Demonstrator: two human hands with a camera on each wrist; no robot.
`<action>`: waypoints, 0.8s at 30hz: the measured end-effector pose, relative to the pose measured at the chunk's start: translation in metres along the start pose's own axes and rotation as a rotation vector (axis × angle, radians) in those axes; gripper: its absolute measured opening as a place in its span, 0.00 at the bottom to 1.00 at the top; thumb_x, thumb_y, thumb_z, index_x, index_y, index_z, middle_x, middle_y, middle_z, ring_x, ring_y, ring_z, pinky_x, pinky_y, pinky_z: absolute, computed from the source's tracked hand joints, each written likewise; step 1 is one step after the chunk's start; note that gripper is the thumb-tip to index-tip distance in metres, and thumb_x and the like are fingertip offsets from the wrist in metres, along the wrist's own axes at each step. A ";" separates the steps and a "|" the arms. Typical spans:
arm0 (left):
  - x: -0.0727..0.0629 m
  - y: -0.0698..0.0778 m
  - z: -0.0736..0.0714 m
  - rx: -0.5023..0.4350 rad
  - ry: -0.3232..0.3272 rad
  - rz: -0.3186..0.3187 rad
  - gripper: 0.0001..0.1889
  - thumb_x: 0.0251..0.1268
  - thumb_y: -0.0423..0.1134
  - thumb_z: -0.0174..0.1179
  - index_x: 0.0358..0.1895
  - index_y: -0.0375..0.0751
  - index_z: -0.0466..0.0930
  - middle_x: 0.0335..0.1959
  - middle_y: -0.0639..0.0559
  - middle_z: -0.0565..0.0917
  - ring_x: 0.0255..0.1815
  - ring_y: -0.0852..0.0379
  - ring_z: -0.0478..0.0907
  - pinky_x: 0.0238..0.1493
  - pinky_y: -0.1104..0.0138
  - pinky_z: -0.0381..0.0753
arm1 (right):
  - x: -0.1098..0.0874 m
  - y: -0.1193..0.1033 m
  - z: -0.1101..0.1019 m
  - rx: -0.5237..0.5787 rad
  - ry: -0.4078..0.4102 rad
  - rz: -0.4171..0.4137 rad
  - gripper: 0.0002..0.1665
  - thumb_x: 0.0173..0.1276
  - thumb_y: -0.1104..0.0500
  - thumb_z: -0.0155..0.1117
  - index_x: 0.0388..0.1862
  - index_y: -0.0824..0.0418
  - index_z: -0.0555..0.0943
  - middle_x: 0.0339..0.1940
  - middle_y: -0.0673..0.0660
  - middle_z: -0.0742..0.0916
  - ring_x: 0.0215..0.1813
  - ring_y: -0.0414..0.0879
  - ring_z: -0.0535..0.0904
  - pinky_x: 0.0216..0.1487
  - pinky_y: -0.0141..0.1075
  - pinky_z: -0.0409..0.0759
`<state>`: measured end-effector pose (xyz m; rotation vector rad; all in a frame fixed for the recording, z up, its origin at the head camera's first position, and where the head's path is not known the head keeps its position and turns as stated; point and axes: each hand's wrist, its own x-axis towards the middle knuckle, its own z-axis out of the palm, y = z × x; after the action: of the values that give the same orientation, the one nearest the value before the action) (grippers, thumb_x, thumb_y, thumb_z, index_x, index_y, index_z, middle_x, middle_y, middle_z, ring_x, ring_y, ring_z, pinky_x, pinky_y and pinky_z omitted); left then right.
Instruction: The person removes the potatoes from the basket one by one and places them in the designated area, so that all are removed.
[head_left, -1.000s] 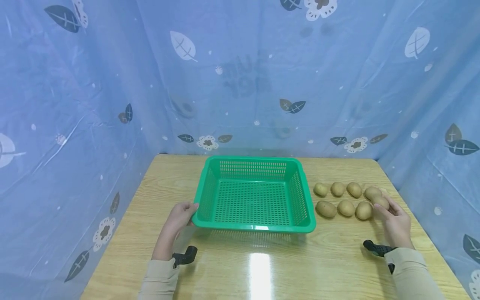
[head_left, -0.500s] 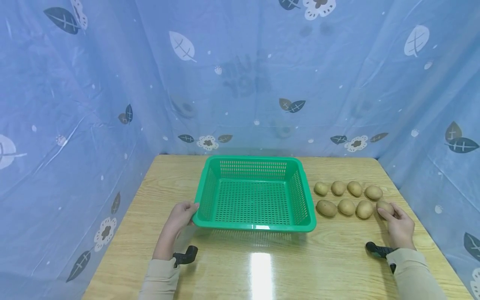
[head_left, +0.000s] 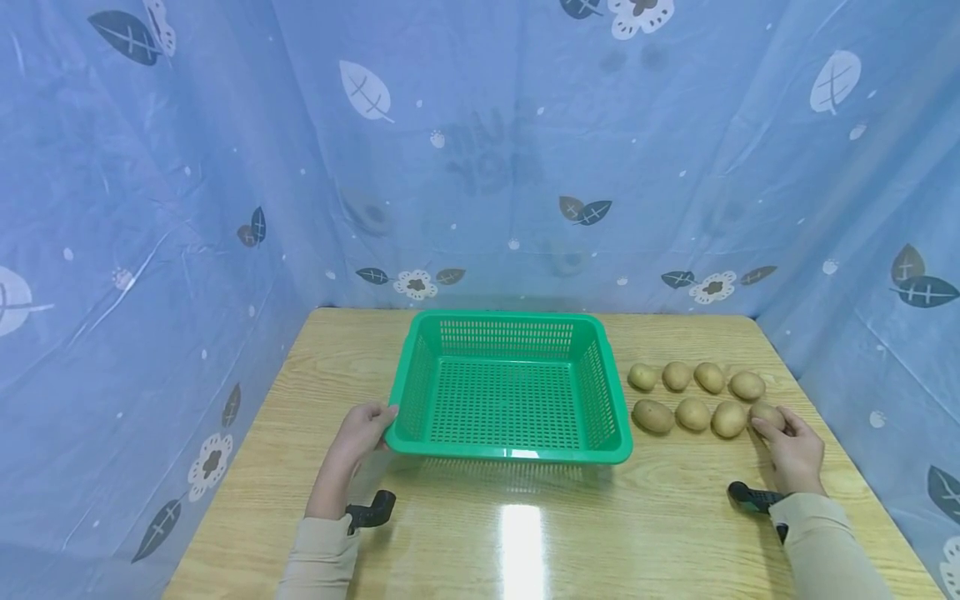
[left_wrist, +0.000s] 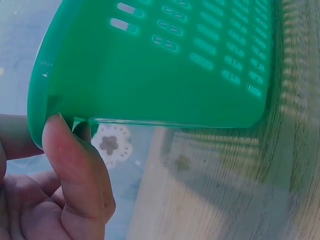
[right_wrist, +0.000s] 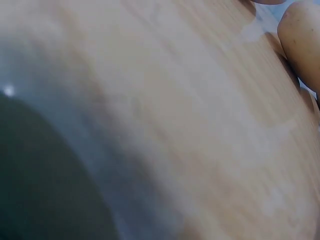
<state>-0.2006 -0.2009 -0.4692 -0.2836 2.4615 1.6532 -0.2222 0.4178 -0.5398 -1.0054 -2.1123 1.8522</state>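
Note:
My left hand (head_left: pixel 364 429) grips the near left corner of a green plastic basket (head_left: pixel 510 456). In the left wrist view its fingers (left_wrist: pixel 75 165) curl round the basket's rim (left_wrist: pixel 42 75). At the right end of the front row of potatoes, my right hand (head_left: pixel 798 454) holds a potato (head_left: pixel 763 412) between thumb and fingers. Beside it lies another potato (head_left: pixel 728 419), and just behind is the last potato (head_left: pixel 747 385) of the back row. The right wrist view catches only part of a potato (right_wrist: pixel 304 42) at its edge; the hand's grip is hidden there.
Two rows of potatoes, one led by a small potato (head_left: pixel 641 377), lie right of the basket on a wooden table (head_left: pixel 450 542). A blue patterned curtain (head_left: pixel 480 167) surrounds the table's back and sides. Each wrist wears a black camera mount (head_left: pixel 371 510).
My right hand has brought its potato from against the back row's end potato toward me, to the end of the front row, then slightly left. The left hand and basket stay put.

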 end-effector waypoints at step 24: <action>-0.003 0.005 -0.001 -0.006 -0.007 0.003 0.19 0.75 0.42 0.46 0.48 0.25 0.76 0.33 0.43 0.80 0.29 0.58 0.75 0.36 0.62 0.79 | -0.004 -0.002 -0.001 -0.063 -0.028 -0.017 0.46 0.66 0.46 0.59 0.76 0.51 0.49 0.77 0.47 0.55 0.77 0.39 0.48 0.74 0.31 0.51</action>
<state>-0.1990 -0.1992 -0.4634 -0.2747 2.4528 1.6603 -0.2193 0.4168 -0.5364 -0.9768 -2.2012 1.8125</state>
